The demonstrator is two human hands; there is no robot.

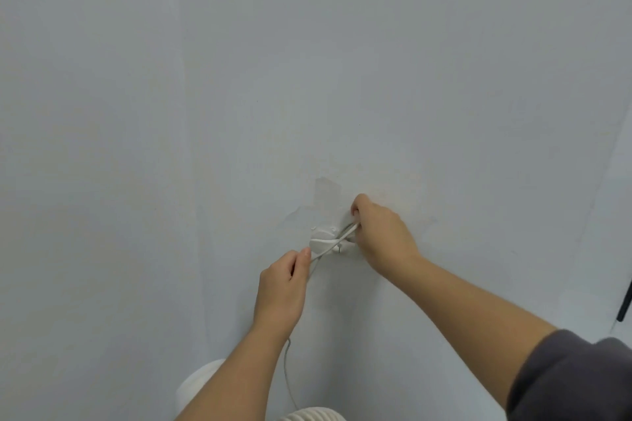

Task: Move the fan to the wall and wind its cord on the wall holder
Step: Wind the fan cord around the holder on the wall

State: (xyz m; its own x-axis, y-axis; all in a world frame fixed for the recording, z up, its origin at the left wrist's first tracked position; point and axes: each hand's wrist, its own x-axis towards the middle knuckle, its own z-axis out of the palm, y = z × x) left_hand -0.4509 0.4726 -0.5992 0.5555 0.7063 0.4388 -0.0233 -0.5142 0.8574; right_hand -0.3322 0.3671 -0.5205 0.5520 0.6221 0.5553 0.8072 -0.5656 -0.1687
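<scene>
A small white cord holder (323,238) is fixed to the pale wall. The thin white cord (337,238) crosses over it in a loop. My right hand (383,232) pinches the cord just right of the holder, fingers against the wall. My left hand (284,287) grips the cord below and left of the holder. From there the cord hangs down to the white fan (307,415), whose ribbed top and rounded body (196,386) show at the bottom edge, close to the wall.
The wall (307,79) fills nearly the whole view, with a patch of peeled paint (326,193) just above the holder. A dark thin object (626,304) stands at the far right edge.
</scene>
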